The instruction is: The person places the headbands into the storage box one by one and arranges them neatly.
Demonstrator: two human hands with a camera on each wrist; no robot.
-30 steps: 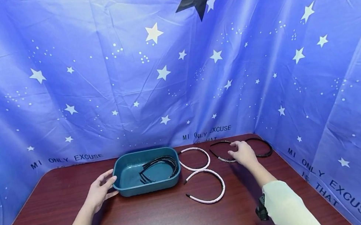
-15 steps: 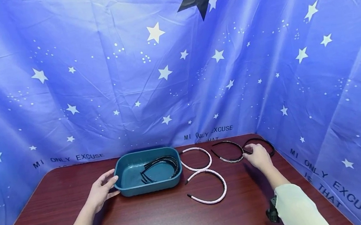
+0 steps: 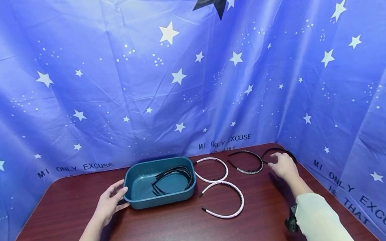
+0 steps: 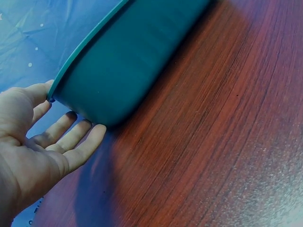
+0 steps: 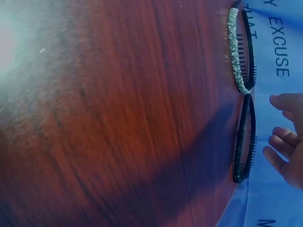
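My left hand [image 3: 108,201] touches the left end of a teal plastic bin [image 3: 163,200], thumb at the rim and spread fingers against the outer wall. In the left wrist view those fingers [image 4: 85,146] reach the bin's lower edge. Inside the bin lie black headbands [image 3: 187,176], overlapping. At the far right, my right hand [image 3: 285,166] hovers by a plain black headband [image 5: 240,142], partly covering it in the head view. Its fingers are loosely bent and hold nothing. Touching that headband is a black one with a silvery glitter band [image 5: 233,42].
Two pale pink headbands with black inner teeth [image 3: 242,198] lie right of the bin, one in front of the other. The brown wooden table [image 3: 177,237] meets a blue star-printed cloth [image 3: 138,83] at its back and right edges.
My right hand has moved right, from over the glitter headband to beside the plain black one. My left hand stays at the bin. The headbands appear unmoved on the table.
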